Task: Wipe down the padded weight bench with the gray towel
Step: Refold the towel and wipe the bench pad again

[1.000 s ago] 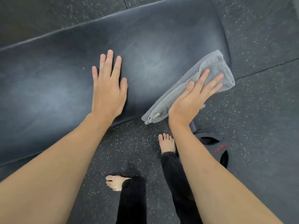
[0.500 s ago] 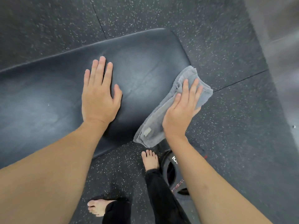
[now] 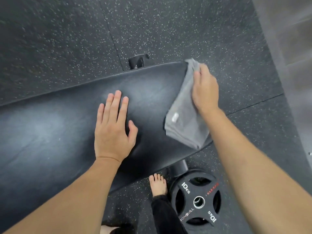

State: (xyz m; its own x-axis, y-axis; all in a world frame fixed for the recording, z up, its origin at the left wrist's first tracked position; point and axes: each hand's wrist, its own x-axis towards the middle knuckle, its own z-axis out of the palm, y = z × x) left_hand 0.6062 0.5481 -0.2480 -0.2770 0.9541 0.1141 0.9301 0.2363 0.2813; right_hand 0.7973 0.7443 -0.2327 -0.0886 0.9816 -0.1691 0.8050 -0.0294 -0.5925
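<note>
The black padded bench (image 3: pixel 55 125) runs from the left edge to the middle right of the head view. My left hand (image 3: pixel 113 127) lies flat on the pad with its fingers spread, holding nothing. The folded gray towel (image 3: pixel 184 122) is draped over the bench's right end, with a small white label facing up. My right hand (image 3: pixel 205 87) presses on the towel's far part at the end edge of the pad, fingers curled over the cloth.
A black 10 kg weight plate (image 3: pixel 196 200) lies on the speckled rubber floor (image 3: pixel 168 31) below the bench end, beside my bare foot (image 3: pixel 158 185). A black bench foot (image 3: pixel 138 61) shows behind the pad. A grey wall base (image 3: pixel 290 48) runs along the right.
My right hand has slid the towel from the near corner of the bench end toward the far corner. The camera has pulled back and shifted, showing more floor and the weight plate. My left hand stays flat.
</note>
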